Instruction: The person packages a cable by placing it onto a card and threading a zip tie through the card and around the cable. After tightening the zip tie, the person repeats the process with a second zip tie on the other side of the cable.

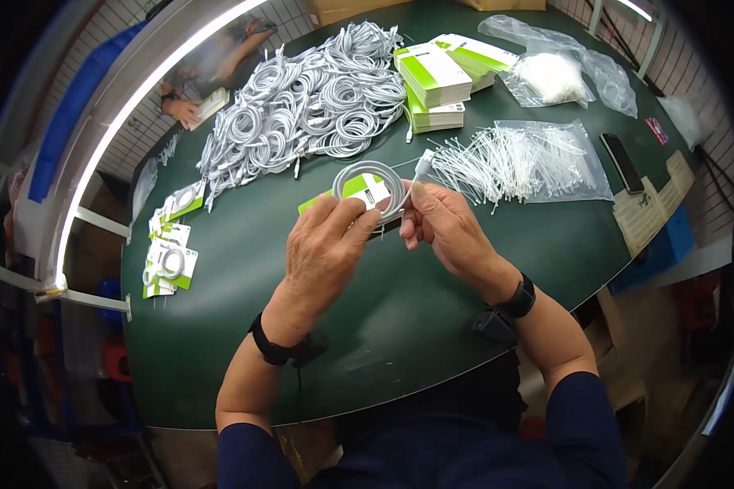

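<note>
Coiled white cable (369, 189) on green-white card (352, 192), above green table (400, 310). Left hand (322, 253) pinches card's near edge; right hand (442, 224) grips coil's right side, probably holding cable end (422, 167).

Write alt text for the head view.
Two bare hands, left hand and right hand, hold a coiled white cable against a green-and-white card over a dark green table; behind lies a cable pile.

A dark green tabletop (432, 285) is seen. A heap of coiled white cables (302, 106) and stacked green-and-white cards (436, 77) are laid toward its far edge, bagged white ties (522, 159) toward its right edge.
</note>
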`<state>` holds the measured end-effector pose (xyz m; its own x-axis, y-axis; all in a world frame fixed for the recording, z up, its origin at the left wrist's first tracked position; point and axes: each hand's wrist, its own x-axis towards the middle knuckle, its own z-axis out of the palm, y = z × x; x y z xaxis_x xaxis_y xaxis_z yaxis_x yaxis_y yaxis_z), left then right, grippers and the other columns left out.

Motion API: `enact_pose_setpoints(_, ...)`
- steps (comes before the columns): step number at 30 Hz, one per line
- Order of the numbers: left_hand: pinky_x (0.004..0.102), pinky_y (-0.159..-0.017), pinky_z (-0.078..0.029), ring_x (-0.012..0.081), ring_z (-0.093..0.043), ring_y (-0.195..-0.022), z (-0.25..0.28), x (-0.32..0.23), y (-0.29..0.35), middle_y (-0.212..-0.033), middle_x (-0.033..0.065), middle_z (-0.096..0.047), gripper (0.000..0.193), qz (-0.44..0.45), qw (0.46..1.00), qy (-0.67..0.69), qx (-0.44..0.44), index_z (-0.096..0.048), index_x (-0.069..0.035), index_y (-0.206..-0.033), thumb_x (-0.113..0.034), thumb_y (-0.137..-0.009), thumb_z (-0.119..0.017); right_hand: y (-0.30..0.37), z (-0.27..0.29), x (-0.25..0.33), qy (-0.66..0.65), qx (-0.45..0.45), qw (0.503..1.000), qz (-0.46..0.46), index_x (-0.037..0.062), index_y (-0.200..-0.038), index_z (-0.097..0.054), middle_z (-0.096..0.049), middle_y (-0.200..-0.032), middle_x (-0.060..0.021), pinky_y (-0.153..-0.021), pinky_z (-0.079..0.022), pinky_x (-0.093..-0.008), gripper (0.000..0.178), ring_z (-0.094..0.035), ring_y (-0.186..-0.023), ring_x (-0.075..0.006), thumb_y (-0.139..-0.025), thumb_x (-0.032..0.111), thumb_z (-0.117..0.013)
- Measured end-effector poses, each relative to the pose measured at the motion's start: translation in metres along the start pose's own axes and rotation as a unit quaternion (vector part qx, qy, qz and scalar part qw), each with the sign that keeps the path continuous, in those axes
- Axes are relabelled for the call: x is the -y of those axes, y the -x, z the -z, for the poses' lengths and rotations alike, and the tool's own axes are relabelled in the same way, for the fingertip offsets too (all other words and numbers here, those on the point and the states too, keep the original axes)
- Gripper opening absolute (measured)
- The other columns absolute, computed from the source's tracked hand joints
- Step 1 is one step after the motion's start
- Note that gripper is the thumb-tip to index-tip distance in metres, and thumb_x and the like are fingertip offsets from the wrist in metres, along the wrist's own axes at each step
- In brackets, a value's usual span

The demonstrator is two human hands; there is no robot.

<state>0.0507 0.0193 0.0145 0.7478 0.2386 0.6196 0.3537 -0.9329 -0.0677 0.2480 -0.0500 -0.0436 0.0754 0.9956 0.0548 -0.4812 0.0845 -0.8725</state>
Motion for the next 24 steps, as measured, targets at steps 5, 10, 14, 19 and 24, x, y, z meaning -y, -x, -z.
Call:
enact_pose_setpoints(5,0.0352,-0.071,-0.053,0.024,-0.063,-0.087,-0.003,-0.011,0.011,-0.095,0.0036,-0.066,0.025,0.01,0.999,0.003,-0.042,-0.075,-0.011,-0.103,0.001,-0.081,-0.074,-0.001,0.0,0.003,-0.035,0.044,0.998,-0.032,-0.0025,-0.139,-0.056,-0.066,-0.098,-0.0008,-0.06,-0.044,-0.021,0.044,-0.052,-0.066,-0.0038,-0.111,0.032,-0.054)
enact_pose_setpoints(10,0.0326,-0.072,-0.054,0.0225,-0.065,-0.094,-0.012,-0.023,0.036,-0.1,0.0088,-0.068,0.02,0.11,0.962,0.204,-0.147,-0.073,-0.007,-0.11,-0.001,-0.092,-0.071,-0.001,0.003,0.006,-0.11,0.016,0.994,0.016,-0.0017,-0.14,-0.055,-0.063,-0.097,0.0014,-0.059,-0.042,-0.0215,0.043,-0.049,-0.064,-0.0034,-0.11,0.028,-0.056)
enact_pose_setpoints(14,0.0316,-0.08,-0.054,0.0197,-0.065,-0.098,-0.009,-0.035,0.049,-0.106,0.0099,-0.07,0.022,0.422,0.751,0.507,0.037,-0.067,-0.001,-0.123,-0.013,-0.105,-0.061,-0.001,0.004,0.007,-0.107,0.032,0.993,0.037,-0.0018,-0.14,-0.056,-0.065,-0.099,0.0006,-0.059,-0.042,-0.0219,0.041,-0.049,-0.064,-0.0045,-0.11,0.025,-0.056)
enact_pose_setpoints(19,0.0321,-0.088,-0.052,0.0167,-0.065,-0.099,-0.027,-0.028,0.046,-0.108,0.0086,-0.071,0.036,0.468,0.508,0.719,-0.082,-0.057,0.003,-0.134,-0.023,-0.112,-0.05,0.005,-0.015,-0.005,-0.046,0.034,0.998,0.017,-0.002,-0.141,-0.055,-0.065,-0.098,-0.0001,-0.06,-0.043,-0.0222,0.041,-0.049,-0.065,-0.006,-0.111,0.026,-0.054)
enact_pose_setpoints(24,0.0362,-0.09,-0.055,0.0152,-0.067,-0.089,-0.03,-0.022,0.055,-0.1,0.0061,-0.07,0.04,0.455,0.422,0.764,-0.178,-0.053,0.002,-0.138,-0.028,-0.113,-0.046,0.008,-0.021,-0.018,0.032,0.06,0.997,-0.041,-0.002,-0.142,-0.055,-0.065,-0.094,-0.0004,-0.059,-0.043,-0.0231,0.044,-0.05,-0.065,-0.007,-0.111,0.03,-0.052)
